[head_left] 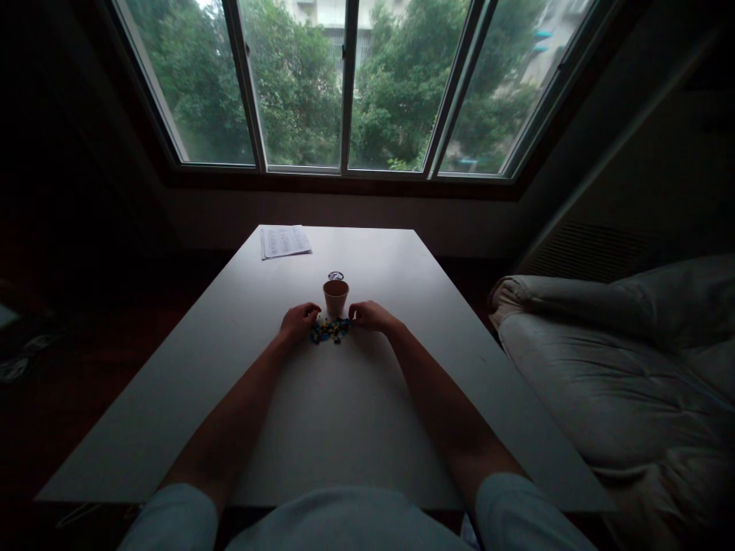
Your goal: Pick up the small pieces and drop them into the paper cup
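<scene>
Well, the paper cup (336, 302), standing upright near the middle of the frame, looks light enough to tip if a knuckle or wrist were to catch it, since a hand lies close on either side. The heap of small mixed-colour pieces (331, 330), just in front of the cup's base, could scatter across the smooth white table (344, 428) if a finger swept through it too briskly; single pieces, being tiny, might also slip from a pinch.

The left hand (299, 318), left of the cup, has its fingers bent inward, the tips at the heap's left edge. The right hand (373, 314), just right of the cup, is also curled, thumb and fingers drawn near one another by the heap's right edge. Whether either one grips a piece I cannot tell, as the fingertips are small and dark here.
</scene>
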`<state>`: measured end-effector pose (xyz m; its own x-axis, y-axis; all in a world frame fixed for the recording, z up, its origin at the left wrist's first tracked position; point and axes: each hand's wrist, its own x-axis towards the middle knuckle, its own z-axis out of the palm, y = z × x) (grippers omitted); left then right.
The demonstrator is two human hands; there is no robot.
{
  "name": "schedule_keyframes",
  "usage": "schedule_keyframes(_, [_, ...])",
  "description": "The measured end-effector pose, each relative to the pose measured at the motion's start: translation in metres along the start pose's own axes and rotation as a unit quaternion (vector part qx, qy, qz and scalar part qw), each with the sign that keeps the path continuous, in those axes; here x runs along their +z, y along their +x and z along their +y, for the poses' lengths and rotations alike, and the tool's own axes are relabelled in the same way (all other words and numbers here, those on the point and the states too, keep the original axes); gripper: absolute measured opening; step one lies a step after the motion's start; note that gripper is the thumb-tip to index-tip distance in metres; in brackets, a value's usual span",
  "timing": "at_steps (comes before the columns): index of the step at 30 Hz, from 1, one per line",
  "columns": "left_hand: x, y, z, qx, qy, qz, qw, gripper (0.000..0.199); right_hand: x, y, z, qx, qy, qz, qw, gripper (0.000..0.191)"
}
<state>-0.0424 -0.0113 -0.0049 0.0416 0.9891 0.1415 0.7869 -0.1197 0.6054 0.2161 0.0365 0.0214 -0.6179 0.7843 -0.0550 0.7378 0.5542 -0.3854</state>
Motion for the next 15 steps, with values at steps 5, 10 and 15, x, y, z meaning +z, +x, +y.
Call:
schedule_keyframes(5, [0.005, -0.005, 0.011, 0.017, 0.034, 0.015, 0.999, 0.025, 0.007, 0.000, -0.004, 0.022, -0.043, 0.035, 0.998, 0.017])
schedule_keyframes(10, [-0.006, -0.004, 0.014, 0.018, 0.067, 0.016, 0.997, 0.026, 0.013, 0.001, -0.006, 0.056, -0.059, 0.060, 0.995, 0.020])
schedule_keyframes(15, [-0.025, 0.000, 0.006, 0.045, 0.071, -0.037, 0.996, 0.028, 0.017, 0.003, -0.007, 0.071, -0.069, 0.075, 0.992, 0.019])
